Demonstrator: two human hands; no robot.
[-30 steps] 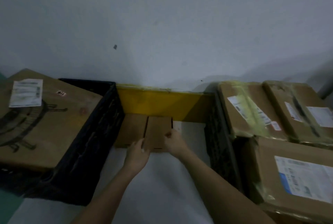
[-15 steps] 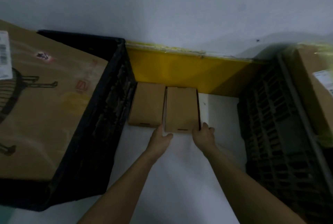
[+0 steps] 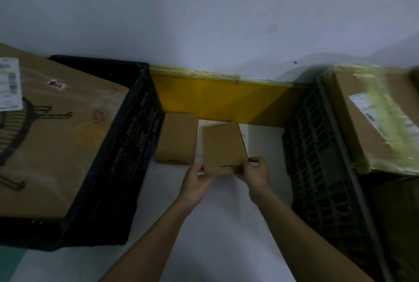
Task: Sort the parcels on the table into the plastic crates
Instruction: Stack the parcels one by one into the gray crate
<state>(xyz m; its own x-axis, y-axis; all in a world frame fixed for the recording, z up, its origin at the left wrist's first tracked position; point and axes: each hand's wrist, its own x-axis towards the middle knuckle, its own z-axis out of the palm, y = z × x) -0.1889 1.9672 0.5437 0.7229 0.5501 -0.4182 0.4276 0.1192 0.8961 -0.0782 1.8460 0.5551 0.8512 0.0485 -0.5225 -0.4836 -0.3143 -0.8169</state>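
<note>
I hold a small box (image 3: 223, 148) by its near edge, my left hand (image 3: 196, 181) and right hand (image 3: 255, 174) pinching its two corners (far end tilted up off the white bench (image 3: 217, 225)). A second box (image 3: 177, 138) lies flat just left, beside the black crate (image 3: 118, 157). The grey crate (image 3: 317, 157) stands right.

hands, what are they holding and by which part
Both hands, left hand and right hand, hold the small brown cardboard box by its near bottom corners.
</note>
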